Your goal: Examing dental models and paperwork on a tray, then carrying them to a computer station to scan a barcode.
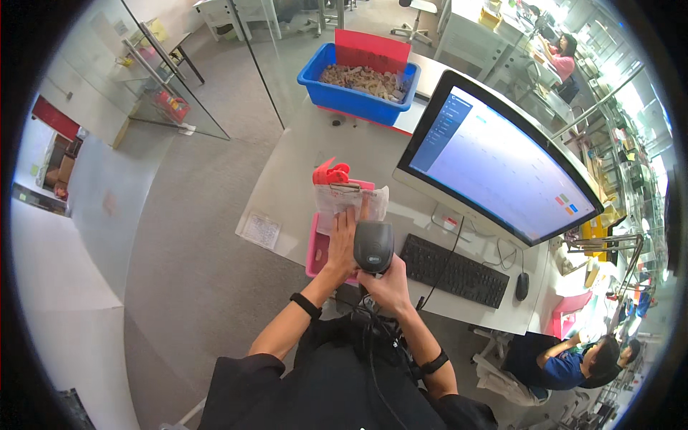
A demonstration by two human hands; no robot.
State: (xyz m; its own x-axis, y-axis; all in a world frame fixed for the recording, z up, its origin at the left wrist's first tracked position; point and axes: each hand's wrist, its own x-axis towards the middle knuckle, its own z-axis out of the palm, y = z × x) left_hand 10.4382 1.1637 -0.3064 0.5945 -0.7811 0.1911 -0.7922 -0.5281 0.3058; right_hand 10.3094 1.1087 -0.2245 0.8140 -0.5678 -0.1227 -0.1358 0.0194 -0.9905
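Note:
My right hand point(390, 288) is wrapped round the handle of a black handheld barcode scanner point(374, 245), its head pointing away from me over the desk. Just left of it, my left hand point(342, 245) lies with its fingers stretched out on printed papers point(376, 202). A metal clip point(347, 188) sits at the papers' top edge. Beneath them is a pink tray point(313, 258), partly hidden by my hands and the papers. A bright red object point(332, 172), its kind unclear, stands at the far end of the papers.
A computer monitor point(502, 161), black keyboard point(455, 272) and mouse point(522, 286) are on the right. A blue bin point(358, 107) of small pieces stands at the back. A written sheet point(261, 230) lies at the desk's left edge. People sit at right; glass panels stand at left.

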